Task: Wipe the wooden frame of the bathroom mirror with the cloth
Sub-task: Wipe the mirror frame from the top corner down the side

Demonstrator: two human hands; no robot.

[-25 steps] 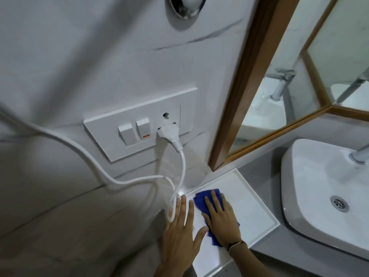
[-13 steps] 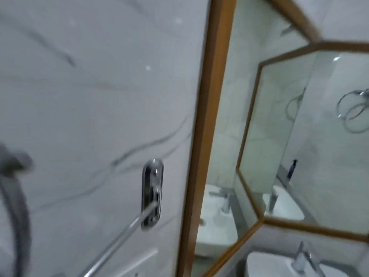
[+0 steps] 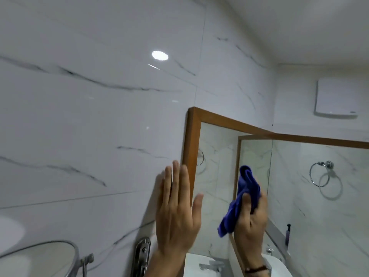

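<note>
Hands have left the tray below and risen to the wooden frame point(image 3: 189, 156). Left hand point(image 3: 177, 212) open-fingered beside its left edge; right hand point(image 3: 251, 218) clutches the cloth point(image 3: 242, 198) just right. Wiping looks imminent.

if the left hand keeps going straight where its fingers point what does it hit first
Probably nothing soon. The left hand is open with fingers pointing up, beside the wooden frame. That line runs up along the marble wall; depth is unclear, so fingertips may graze the frame's outer edge.
</note>
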